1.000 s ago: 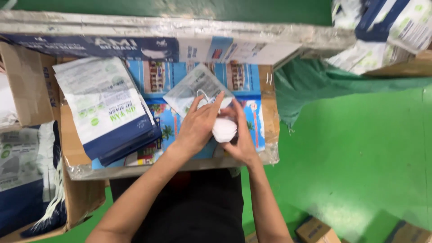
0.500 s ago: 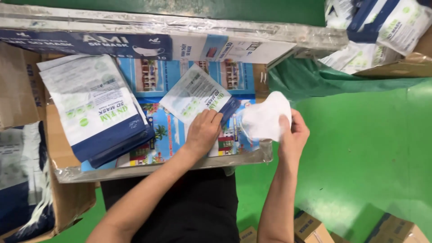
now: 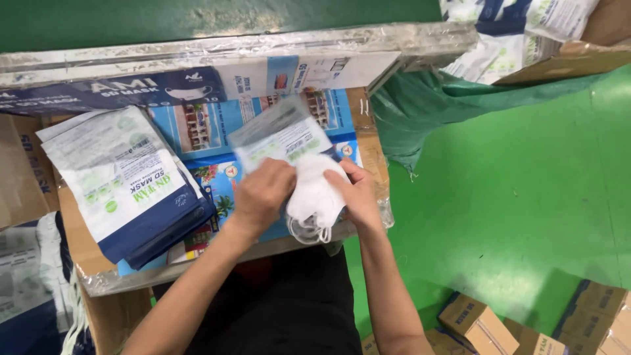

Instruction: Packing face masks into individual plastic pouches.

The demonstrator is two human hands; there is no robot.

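Observation:
A stack of white face masks (image 3: 314, 192), ear loops hanging below, sits between both of my hands at the near edge of a plastic-wrapped cardboard work surface (image 3: 368, 148). My right hand (image 3: 355, 194) grips the stack from the right. My left hand (image 3: 263, 194) presses on its left side and holds the lower end of a flat clear packaging pouch (image 3: 279, 135) with white and green print. The pouch tilts up and away from me, and the top of the masks lies against its mouth.
A pile of white-and-navy printed pouches (image 3: 125, 184) lies on the left of the surface. A long printed box (image 3: 197, 82) stands along the back. Green sheeting (image 3: 420, 108) hangs at right. Small cardboard boxes (image 3: 480, 325) sit on the green floor at lower right. More pouches (image 3: 519, 29) are piled at top right.
My right hand swung out to the right with the white masks, then came back. Both hands now meet at the pouch mouth with the masks between them.

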